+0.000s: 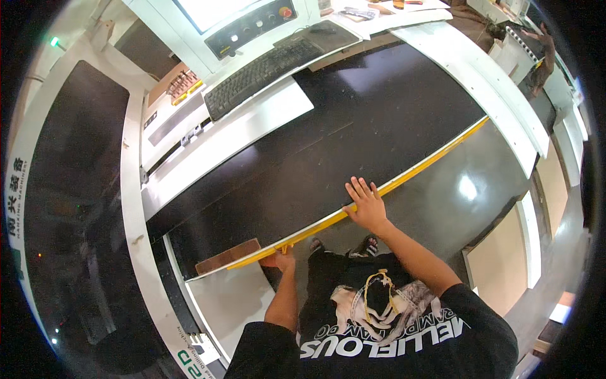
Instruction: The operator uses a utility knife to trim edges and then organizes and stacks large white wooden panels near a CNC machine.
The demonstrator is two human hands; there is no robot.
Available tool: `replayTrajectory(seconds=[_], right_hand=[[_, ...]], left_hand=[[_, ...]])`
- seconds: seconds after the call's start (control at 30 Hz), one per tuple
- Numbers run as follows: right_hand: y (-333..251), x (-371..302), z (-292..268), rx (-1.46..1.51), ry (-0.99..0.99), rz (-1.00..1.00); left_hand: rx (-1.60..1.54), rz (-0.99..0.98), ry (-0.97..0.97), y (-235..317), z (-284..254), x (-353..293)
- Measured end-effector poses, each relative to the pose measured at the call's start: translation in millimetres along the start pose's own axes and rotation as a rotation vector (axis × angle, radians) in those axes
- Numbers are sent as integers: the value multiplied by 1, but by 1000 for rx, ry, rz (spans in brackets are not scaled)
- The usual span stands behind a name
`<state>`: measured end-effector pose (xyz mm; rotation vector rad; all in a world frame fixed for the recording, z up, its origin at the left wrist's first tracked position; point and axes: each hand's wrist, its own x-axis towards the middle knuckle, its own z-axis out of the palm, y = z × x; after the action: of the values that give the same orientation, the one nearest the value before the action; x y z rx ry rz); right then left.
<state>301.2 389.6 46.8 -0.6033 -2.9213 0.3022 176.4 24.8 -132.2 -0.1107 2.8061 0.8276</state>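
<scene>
A long, narrow yellow strip (416,168) runs along the near edge of a wide dark panel (353,139), beside a thin white edge. At the strip's left part, my left hand (285,259) is closed on it from below, its fingers partly hidden. An orange-red patch (270,259) shows beside that hand; its kind is unclear. My right hand (367,205) lies across the strip and the panel edge farther right, fingers stretched and spread, touching the panel's top. Near the left hand, a flat brown piece (228,256) lies along the panel's near left corner.
Beyond the panel stand a black keyboard (265,77) and a control box with knobs and a red button (252,31). A white machine frame (136,189) rises on the left. White boards (470,82) lie right; more boards (499,259) lean near the floor. Another person (544,57) is far right.
</scene>
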Motion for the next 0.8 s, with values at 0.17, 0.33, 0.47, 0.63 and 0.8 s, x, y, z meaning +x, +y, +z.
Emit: replayTrajectory(seconds=[0.17,0.33,0.47,0.63,0.8], right_hand=[[-5,1,-3,7,-42,28],[-12,11,-18,-10,-63,17],[-47,28,-42,145,-273,79],[-180,47,-45,1043,-354,-234],[-257,77,-32,1435,-337,-44]], left_hand=[[-200,68,131,7,-6,-23],[-166,373,6,-16,-71,-69],[-414,236,-1,17,-157,-88],[-201,546,27,114,-210,-27],[-550,521,-221,182,-198,0]])
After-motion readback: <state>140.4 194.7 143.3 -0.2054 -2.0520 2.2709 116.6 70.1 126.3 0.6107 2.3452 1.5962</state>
